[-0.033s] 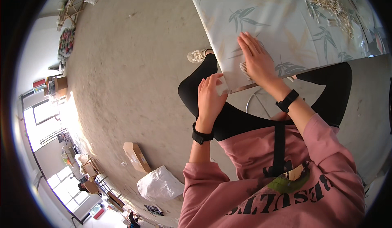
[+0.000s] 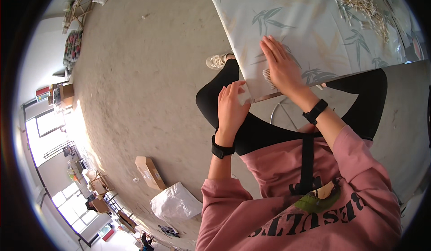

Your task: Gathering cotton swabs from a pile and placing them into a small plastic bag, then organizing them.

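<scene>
At the near left corner of the table, my left hand has its fingers curled around a small see-through plastic piece. What kind of piece it is, I cannot make out. My right hand lies on the patterned tablecloth with its fingers stretched out and side by side. A row of cotton swabs shows along the edge of that palm, partly hidden by it. Farther off to the right, a loose pile of cotton swabs is spread over the cloth.
Clear plastic packaging lies by the table's right edge. My legs are under and beside the table. On the floor to the left are a cardboard box and a white plastic bag. Boxes and racks line the far wall.
</scene>
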A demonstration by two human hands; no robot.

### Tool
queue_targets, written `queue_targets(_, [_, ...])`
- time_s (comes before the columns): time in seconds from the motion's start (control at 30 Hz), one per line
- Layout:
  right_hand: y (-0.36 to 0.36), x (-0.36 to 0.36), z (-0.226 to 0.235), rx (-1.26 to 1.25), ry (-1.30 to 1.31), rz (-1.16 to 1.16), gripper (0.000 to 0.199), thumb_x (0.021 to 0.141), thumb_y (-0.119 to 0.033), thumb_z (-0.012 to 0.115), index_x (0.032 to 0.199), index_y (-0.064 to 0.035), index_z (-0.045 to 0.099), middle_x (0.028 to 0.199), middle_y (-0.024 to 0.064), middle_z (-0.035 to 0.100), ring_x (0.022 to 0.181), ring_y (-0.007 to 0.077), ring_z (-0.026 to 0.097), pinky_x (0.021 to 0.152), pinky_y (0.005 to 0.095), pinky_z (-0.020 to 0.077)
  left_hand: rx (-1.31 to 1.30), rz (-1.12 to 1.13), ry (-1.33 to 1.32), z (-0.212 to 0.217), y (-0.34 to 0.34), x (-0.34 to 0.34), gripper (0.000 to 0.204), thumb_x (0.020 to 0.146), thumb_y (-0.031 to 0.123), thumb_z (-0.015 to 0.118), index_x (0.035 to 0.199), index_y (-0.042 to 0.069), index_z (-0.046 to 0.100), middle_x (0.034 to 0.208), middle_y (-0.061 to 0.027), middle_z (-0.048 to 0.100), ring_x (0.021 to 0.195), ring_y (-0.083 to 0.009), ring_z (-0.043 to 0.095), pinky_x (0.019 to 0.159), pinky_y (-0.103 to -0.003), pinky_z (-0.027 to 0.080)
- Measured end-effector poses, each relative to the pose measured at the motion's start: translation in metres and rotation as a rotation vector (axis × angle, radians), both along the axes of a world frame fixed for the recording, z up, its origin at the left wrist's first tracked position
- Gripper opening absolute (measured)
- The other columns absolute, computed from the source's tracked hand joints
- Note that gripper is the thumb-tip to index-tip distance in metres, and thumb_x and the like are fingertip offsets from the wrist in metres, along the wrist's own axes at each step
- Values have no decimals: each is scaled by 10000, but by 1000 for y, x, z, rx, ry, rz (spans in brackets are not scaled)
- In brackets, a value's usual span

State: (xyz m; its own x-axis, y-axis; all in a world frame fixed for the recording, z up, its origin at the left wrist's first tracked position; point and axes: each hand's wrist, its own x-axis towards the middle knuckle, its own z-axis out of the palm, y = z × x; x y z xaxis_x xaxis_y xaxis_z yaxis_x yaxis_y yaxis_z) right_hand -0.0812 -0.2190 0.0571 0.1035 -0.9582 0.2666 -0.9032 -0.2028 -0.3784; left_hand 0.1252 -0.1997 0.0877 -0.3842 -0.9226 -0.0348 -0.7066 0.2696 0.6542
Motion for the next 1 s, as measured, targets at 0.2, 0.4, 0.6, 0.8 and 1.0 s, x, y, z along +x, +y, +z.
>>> queue_targets(0.2, [-2, 23, 1, -26, 19, 43, 544, 898, -55, 497, 1423, 38, 388, 1503, 176, 392, 1429, 298, 343, 1175, 420, 316, -1, -3, 23, -5, -2, 4, 549, 651, -13, 746, 1172, 55, 585, 916, -91, 614, 890, -275, 600, 832, -375, 487])
queue_targets(0.4, [-1, 41, 0, -42, 25, 41, 497, 929, -80, 475, 1408, 35, 410, 1493, 170, 407, 1428, 282, 350, 1174, 411, 319, 109, 41, 59, -7, -5, 7, 593, 634, 58, 804, 1184, 41, 581, 944, -79, 576, 845, -220, 567, 762, -315, 495])
queue_targets(0.6, [0, 41, 1, -33, 10, 37, 487, 930, -85, 469, 1400, 35, 421, 1485, 164, 420, 1422, 278, 360, 1172, 406, 322, 160, -37, 73, 9, -20, 14, 583, 606, 101, 827, 1143, 49, 606, 961, -73, 587, 903, -230, 569, 827, -337, 473])
queue_targets(0.8, [0, 41, 2, -38, -8, 31, 473, 928, -82, 462, 1385, 35, 439, 1476, 159, 429, 1415, 273, 370, 1167, 402, 331, -54, -116, -136, 2, -19, 11, 545, 593, 81, 818, 1102, 95, 623, 1038, -73, 617, 1079, -263, 550, 983, -400, 373])
queue_targets(1.0, [0, 42, 2, -36, -23, 31, 475, 929, -89, 455, 1386, 37, 436, 1469, 158, 434, 1414, 269, 374, 1164, 405, 336, -17, -128, -160, 2, -21, 3, 509, 615, 72, 819, 1089, 89, 633, 1009, -77, 647, 1037, -269, 595, 972, -396, 386])
